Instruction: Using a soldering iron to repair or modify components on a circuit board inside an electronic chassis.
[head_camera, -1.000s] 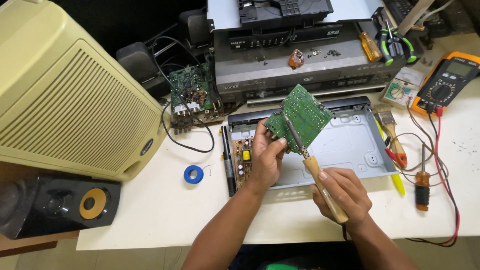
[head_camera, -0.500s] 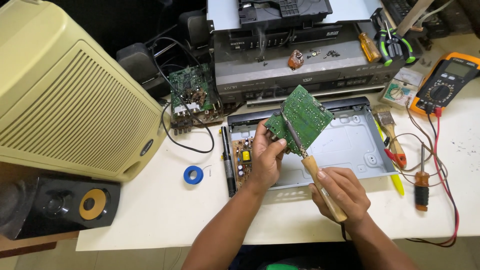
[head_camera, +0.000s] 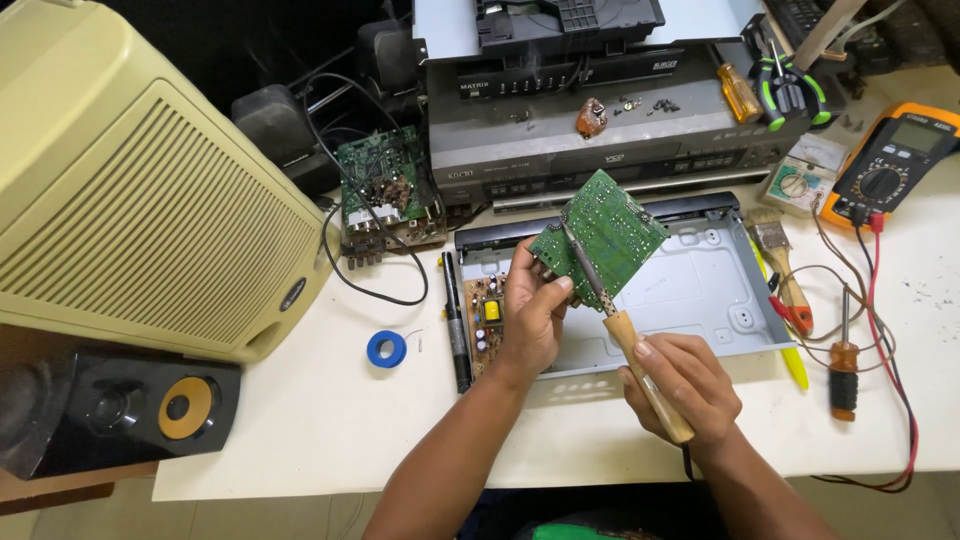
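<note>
- Green circuit board (head_camera: 603, 235) is up off the bench, tilted, solder side toward me, above the open metal chassis tray (head_camera: 715, 285).
- My left hand (head_camera: 532, 312) pinches the board's lower left corner, thumb and fingers closed on its edge.
- My right hand (head_camera: 682, 385) is wrapped tight around the wooden handle of the soldering iron (head_camera: 622, 325); the metal shaft runs up and left, and its tip rests on the board's face near the left side (exact joint too small to make out).
- Chassis tray contents: a small brown board with capacitors (head_camera: 485, 310) sits in the left end, partly behind my left hand; the rest of the tray floor shows bare metal with stamped mounts.
- Just left of the tray: a black pen-shaped tool (head_camera: 455, 320) lying lengthwise, then a blue roll of tape (head_camera: 386, 348) further left on open white table (head_camera: 300, 420).
- Right of the tray: a brush (head_camera: 780, 265), a yellow tool (head_camera: 790, 360), a screwdriver (head_camera: 843, 370) and red leads running to the orange multimeter (head_camera: 885, 165).
- Behind: stacked players (head_camera: 600, 130), another green board (head_camera: 385, 195).
- Room: near table edge lies just under my forearms; big cream speaker (head_camera: 130, 200) closes off the left.
</note>
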